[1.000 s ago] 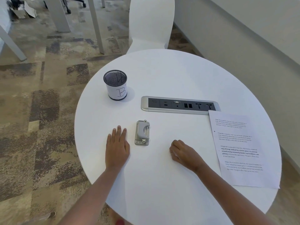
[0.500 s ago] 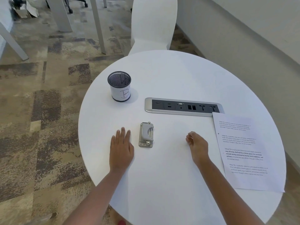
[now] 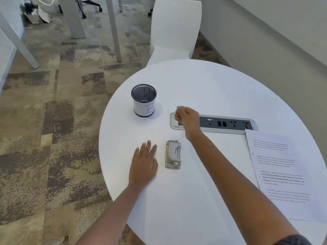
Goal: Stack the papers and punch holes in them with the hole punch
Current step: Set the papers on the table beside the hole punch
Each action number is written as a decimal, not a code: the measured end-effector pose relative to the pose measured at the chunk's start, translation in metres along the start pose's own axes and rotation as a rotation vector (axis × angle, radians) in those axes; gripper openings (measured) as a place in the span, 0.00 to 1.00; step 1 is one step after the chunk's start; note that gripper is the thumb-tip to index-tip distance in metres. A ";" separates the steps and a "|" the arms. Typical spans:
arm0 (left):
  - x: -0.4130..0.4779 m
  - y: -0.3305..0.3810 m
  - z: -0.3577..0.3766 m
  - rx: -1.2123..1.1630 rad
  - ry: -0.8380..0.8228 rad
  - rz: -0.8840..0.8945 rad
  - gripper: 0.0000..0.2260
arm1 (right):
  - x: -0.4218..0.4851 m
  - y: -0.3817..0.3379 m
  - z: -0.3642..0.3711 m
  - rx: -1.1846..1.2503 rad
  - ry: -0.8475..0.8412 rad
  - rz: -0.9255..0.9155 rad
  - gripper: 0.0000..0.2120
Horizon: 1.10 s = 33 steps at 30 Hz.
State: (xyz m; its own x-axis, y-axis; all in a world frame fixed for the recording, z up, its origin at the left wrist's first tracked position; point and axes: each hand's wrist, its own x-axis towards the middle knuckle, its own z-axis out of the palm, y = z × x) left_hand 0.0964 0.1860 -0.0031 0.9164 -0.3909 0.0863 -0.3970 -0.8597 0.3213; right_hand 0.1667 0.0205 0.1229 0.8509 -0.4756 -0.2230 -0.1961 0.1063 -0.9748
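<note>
A grey metal hole punch lies on the round white table, near the front middle. My left hand rests flat on the table just left of it, fingers apart, holding nothing. My right hand hovers past the punch, over the left end of the power strip, with its fingers curled loosely and nothing in them. Printed papers lie at the table's right edge, one corner touching the strip.
A black mesh pen cup with a white label marked B stands at the back left of the table. A white chair stands beyond the table's far edge. A wall runs along the right; table legs stand on the carpet behind.
My right hand has risen from the table and moved forward and left, from beside the punch to above the power strip's left end. The left hand stays flat.
</note>
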 end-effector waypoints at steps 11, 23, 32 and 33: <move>-0.001 0.001 -0.001 -0.015 -0.037 0.000 0.22 | 0.046 -0.047 0.080 -0.537 -0.093 -0.276 0.10; -0.001 0.002 -0.001 -0.018 -0.038 -0.001 0.22 | 0.042 -0.034 0.067 -0.485 -0.056 -0.218 0.07; 0.000 0.002 0.000 0.012 -0.019 0.001 0.22 | -0.022 0.032 -0.033 -0.410 0.049 -0.022 0.09; -0.001 0.002 0.000 0.014 -0.019 -0.001 0.22 | -0.030 0.040 -0.046 -0.394 0.078 0.015 0.08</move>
State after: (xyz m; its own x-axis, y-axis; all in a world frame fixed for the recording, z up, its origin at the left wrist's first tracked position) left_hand 0.0951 0.1846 -0.0030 0.9156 -0.3964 0.0681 -0.3971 -0.8644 0.3083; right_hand 0.1106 -0.0015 0.0903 0.8098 -0.5430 -0.2220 -0.3934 -0.2219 -0.8922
